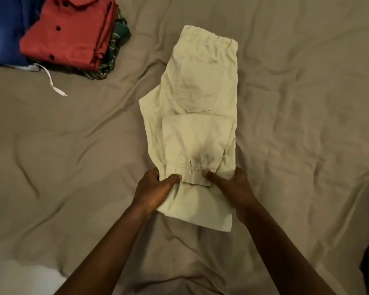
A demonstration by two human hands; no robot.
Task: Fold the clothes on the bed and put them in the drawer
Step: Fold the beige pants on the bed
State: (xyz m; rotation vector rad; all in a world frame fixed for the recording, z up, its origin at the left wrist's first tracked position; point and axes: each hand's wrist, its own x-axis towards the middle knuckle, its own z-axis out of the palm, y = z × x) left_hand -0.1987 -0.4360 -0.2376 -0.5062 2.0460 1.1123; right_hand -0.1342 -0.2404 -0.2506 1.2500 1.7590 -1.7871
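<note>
A pair of cream trousers (pixel 197 86) lies lengthwise in the middle of the bed, waistband at the far end, its legs doubled back so the elastic cuffs sit near me. My left hand (pixel 156 191) grips the folded near end on its left side, thumb on top of the cloth. My right hand (pixel 232 186) grips the same end on the right, thumb pressed beside the cuff. The near fold is lifted slightly off the sheet. No drawer is in view.
The bed is covered by a wrinkled taupe sheet (pixel 307 103). At the far left sits a stack: a folded red buttoned shirt (pixel 68 33) on a green patterned garment (pixel 113 54), beside blue cloth (pixel 2 28) with a white drawstring (pixel 51 79). Dark objects show at the right edge.
</note>
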